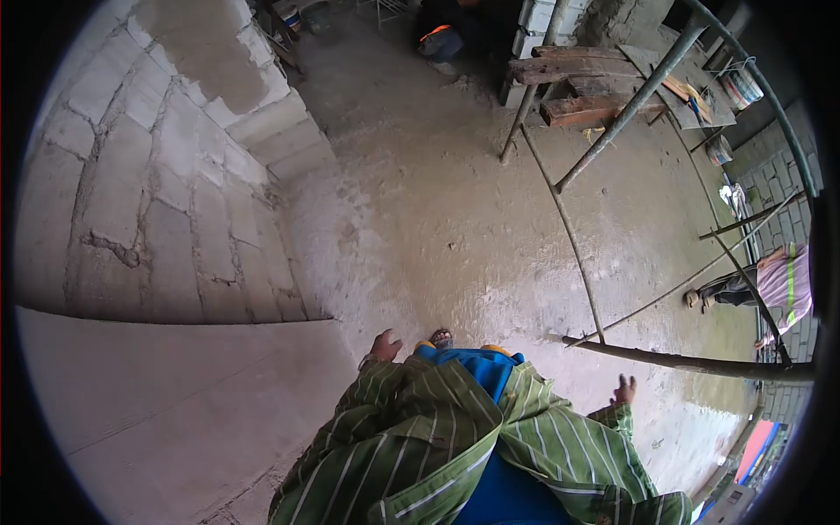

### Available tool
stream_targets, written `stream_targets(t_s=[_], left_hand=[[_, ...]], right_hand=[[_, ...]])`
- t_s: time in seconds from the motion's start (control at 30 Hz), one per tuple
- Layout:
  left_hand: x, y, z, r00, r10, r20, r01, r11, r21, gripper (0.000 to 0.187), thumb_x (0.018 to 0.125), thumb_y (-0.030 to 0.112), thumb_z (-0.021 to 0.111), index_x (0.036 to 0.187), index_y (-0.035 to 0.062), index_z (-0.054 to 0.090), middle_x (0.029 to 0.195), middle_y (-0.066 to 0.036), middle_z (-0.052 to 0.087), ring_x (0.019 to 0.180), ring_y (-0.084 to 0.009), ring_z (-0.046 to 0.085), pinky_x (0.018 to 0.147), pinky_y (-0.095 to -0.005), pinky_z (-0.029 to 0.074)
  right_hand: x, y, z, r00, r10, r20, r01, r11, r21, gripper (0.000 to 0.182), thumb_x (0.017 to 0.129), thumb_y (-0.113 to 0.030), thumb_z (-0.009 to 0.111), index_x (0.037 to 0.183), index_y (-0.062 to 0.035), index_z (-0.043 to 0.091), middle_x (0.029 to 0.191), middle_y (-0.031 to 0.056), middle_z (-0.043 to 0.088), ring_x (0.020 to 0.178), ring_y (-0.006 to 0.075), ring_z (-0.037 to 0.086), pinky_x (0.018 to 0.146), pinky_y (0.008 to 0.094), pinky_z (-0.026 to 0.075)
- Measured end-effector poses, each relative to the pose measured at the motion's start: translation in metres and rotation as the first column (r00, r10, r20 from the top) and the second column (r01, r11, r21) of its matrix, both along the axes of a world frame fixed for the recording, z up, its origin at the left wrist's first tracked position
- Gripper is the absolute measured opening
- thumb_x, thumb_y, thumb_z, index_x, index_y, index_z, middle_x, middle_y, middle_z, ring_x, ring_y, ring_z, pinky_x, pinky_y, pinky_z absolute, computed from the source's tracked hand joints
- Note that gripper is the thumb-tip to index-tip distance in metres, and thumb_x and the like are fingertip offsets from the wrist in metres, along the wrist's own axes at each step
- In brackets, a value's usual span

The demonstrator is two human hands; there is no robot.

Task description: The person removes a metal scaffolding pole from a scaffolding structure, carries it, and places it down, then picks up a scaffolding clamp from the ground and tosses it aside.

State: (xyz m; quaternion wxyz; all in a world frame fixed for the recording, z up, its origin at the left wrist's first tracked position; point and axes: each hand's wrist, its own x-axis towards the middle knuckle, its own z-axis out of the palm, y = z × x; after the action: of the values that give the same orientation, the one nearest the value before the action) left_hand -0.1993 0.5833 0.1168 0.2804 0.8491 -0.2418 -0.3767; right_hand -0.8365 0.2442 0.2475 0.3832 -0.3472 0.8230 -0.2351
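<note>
My left hand (385, 346) hangs beside my body, near the foot of the block wall (166, 192). Its fingers are loosely bent and apart, with nothing seen in them. On the other side, my right hand (624, 390) reaches out over the wet floor (490, 227), fingers spread and holding nothing. The nearest thing to it is a wooden pole (682, 360) of the scaffold, and the two do not touch. I wear a green striped shirt (420, 429) over blue clothing, and one sandalled foot (443, 338) shows below.
Scaffold poles (632, 105) rise at the right, with rough planks (595, 87) on them. A bucket (742, 86) stands on a board. A person in a striped shirt (783, 284) is at the far right. Another person (440, 42) is bent low in the dark doorway area.
</note>
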Motion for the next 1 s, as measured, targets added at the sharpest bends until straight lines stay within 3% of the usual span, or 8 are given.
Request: stream_targets(t_s=[0.03, 0.1, 0.2, 0.3, 0.33, 0.6, 0.83, 1.0], left_hand=[[0.002, 0.002, -0.001, 1.000, -0.007, -0.007, 0.007, 1.000, -0.012, 0.072, 0.078, 0.045, 0.068, 0.130, -0.0014, 0.048, 0.122, -0.029, 0.055, 0.116, -0.0417, 0.052, 0.099, -0.0455, 0.043], [0.009, 0.001, -0.001, 1.000, -0.024, -0.016, 0.024, 0.999, -0.037, 0.072, 0.078, 0.044, 0.069, 0.129, -0.0021, 0.048, 0.122, -0.030, 0.055, 0.116, -0.0419, 0.053, 0.098, -0.0458, 0.043], [0.020, 0.006, -0.019, 0.999, -0.049, 0.013, 0.049, 0.997, -0.061, 0.073, 0.078, 0.045, 0.069, 0.130, -0.0016, 0.048, 0.122, -0.030, 0.055, 0.116, -0.0414, 0.052, 0.098, -0.0455, 0.043], [0.034, 0.009, -0.032, 0.999, -0.047, 0.010, 0.047, 0.998, -0.049, 0.073, 0.077, 0.045, 0.069, 0.131, -0.0003, 0.047, 0.123, -0.030, 0.054, 0.117, -0.0412, 0.052, 0.099, -0.0457, 0.043], [0.038, 0.005, -0.024, 0.999, -0.049, 0.001, 0.049, 0.998, -0.036, 0.073, 0.078, 0.045, 0.069, 0.131, 0.0001, 0.047, 0.124, -0.030, 0.054, 0.117, -0.0411, 0.051, 0.099, -0.0457, 0.043], [0.050, 0.000, -0.009, 0.999, -0.031, -0.016, 0.031, 1.000, 0.000, 0.069, 0.081, 0.042, 0.068, 0.134, 0.0045, 0.046, 0.130, -0.025, 0.052, 0.122, -0.0386, 0.048, 0.102, -0.0439, 0.040], [0.057, 0.018, -0.021, 1.000, 0.008, -0.015, -0.009, 0.999, -0.041, 0.068, 0.080, 0.043, 0.068, 0.129, -0.0002, 0.051, 0.128, -0.027, 0.053, 0.121, -0.0395, 0.049, 0.103, -0.0449, 0.039], [0.080, 0.036, -0.037, 0.997, 0.054, -0.048, -0.057, 0.995, -0.081, 0.068, 0.080, 0.044, 0.067, 0.129, -0.0005, 0.051, 0.130, -0.026, 0.052, 0.124, -0.0382, 0.048, 0.104, -0.0433, 0.038]], right_hand=[[0.021, 0.019, -0.016, 0.994, 0.069, 0.087, -0.074, 0.996, 0.057, 0.065, 0.083, -0.032, 0.070, 0.136, -0.0068, 0.044, 0.084, 0.0102, 0.064, 0.044, 0.0147, 0.044, 0.040, 0.0337, 0.037], [0.013, 0.046, -0.099, 0.929, 0.339, 0.150, -0.347, 0.938, 0.024, 0.058, 0.079, -0.034, 0.075, 0.127, -0.0074, 0.055, 0.082, 0.0070, 0.062, 0.052, 0.0138, 0.049, 0.045, 0.0314, 0.040], [0.048, 0.074, -0.077, 0.842, 0.469, 0.267, -0.527, 0.821, 0.221, 0.064, 0.075, -0.036, 0.078, 0.127, -0.0069, 0.055, 0.095, 0.0093, 0.066, 0.066, 0.0141, 0.056, 0.054, 0.0321, 0.045], [0.067, 0.074, -0.064, 0.889, 0.434, 0.143, -0.450, 0.887, 0.105, 0.057, 0.080, -0.032, 0.070, 0.125, -0.0029, 0.055, 0.097, 0.0099, 0.066, 0.064, 0.0151, 0.056, 0.058, 0.0305, 0.047], [0.066, 0.066, -0.065, 0.894, 0.426, 0.137, -0.439, 0.895, 0.085, 0.055, 0.081, -0.033, 0.073, 0.126, -0.0076, 0.054, 0.100, 0.0068, 0.066, 0.085, 0.0177, 0.062, 0.059, 0.0312, 0.048], [0.080, 0.032, -0.070, 0.846, 0.527, 0.080, -0.529, 0.848, 0.014, 0.051, 0.084, -0.035, 0.067, 0.127, -0.0126, 0.054, 0.092, 0.0035, 0.063, 0.064, 0.0140, 0.053, 0.045, 0.0282, 0.038], [0.146, 0.027, -0.081, 0.842, 0.522, 0.135, -0.537, 0.836, 0.113, 0.058, 0.079, -0.033, 0.072, 0.126, -0.0033, 0.055, 0.109, 0.0106, 0.064, 0.079, 0.0196, 0.059, 0.068, 0.0353, 0.048], [0.199, 0.001, -0.095, 0.725, 0.681, 0.100, -0.678, 0.732, -0.068, 0.050, 0.078, -0.023, 0.078, 0.120, -0.0034, 0.059, 0.088, 0.0068, 0.067, 0.065, 0.0109, 0.053, 0.056, 0.0289, 0.043]])
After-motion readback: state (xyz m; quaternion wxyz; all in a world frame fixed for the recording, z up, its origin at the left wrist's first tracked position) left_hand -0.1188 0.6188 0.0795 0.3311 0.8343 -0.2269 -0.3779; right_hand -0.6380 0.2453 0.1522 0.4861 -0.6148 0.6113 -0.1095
